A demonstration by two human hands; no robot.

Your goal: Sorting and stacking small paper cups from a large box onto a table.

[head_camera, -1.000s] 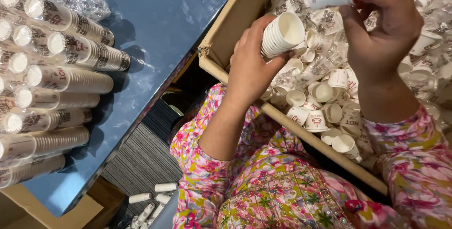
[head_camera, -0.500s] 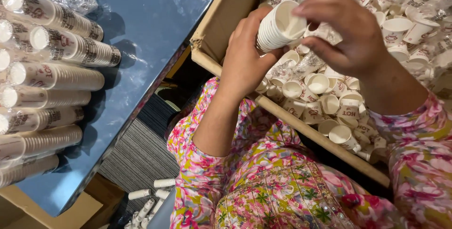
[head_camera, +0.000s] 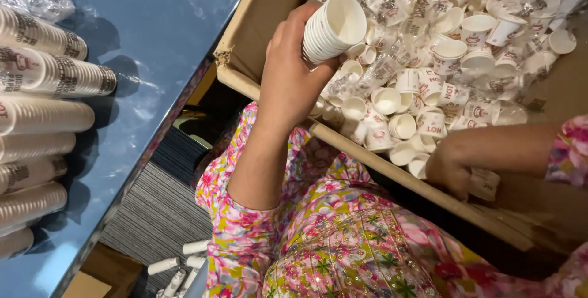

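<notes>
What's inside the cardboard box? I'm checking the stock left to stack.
The cardboard box holds loose small white paper cups amid crinkled clear plastic wrap. The right hand reaches in. Lower layers and the box floor are covered.

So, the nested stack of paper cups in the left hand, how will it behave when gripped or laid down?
The stack of cups is probably light: the left hand holds it alone. Thin paper walls could dent under a hard squeeze. Laid sideways it may roll, being round like the cup stacks on the blue table.

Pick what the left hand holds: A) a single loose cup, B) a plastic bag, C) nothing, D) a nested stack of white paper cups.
D: the left hand grips a nested stack of white paper cups above the cardboard box.
</notes>
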